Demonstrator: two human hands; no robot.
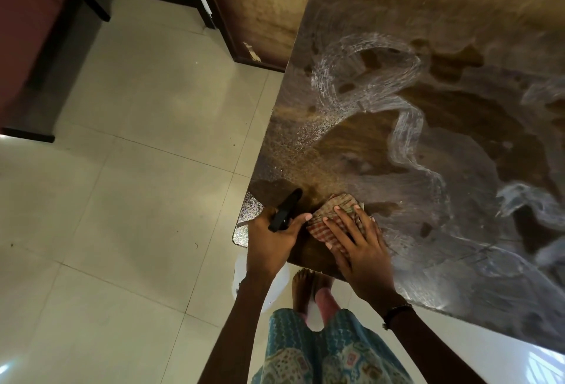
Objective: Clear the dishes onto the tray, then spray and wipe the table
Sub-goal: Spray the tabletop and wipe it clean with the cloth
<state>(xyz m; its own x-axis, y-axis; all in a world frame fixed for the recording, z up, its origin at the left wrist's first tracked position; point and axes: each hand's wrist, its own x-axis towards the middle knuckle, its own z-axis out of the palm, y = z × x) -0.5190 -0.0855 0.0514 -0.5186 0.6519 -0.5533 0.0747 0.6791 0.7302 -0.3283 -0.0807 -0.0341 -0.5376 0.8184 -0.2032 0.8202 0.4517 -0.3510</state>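
The dark glossy wooden table [382, 151] fills the right side, covered in white foamy wipe streaks and fine spray droplets. My right hand [360, 246] lies flat with fingers spread on a checked red-and-beige cloth [331, 211], pressing it on the table's near left corner. My left hand [273, 235] grips a spray bottle by its black trigger head [284, 211], right beside the cloth at the table edge. The bottle's white body [278, 279] hangs below the table edge, mostly hidden by my arm. No dishes or tray are in view.
Cream floor tiles [137, 169] spread to the left. A dark red chair or bench [27, 32] stands at the far left, and a dark wooden furniture panel [244, 17] sits behind the table. My bare feet [312, 286] stand at the table's near edge.
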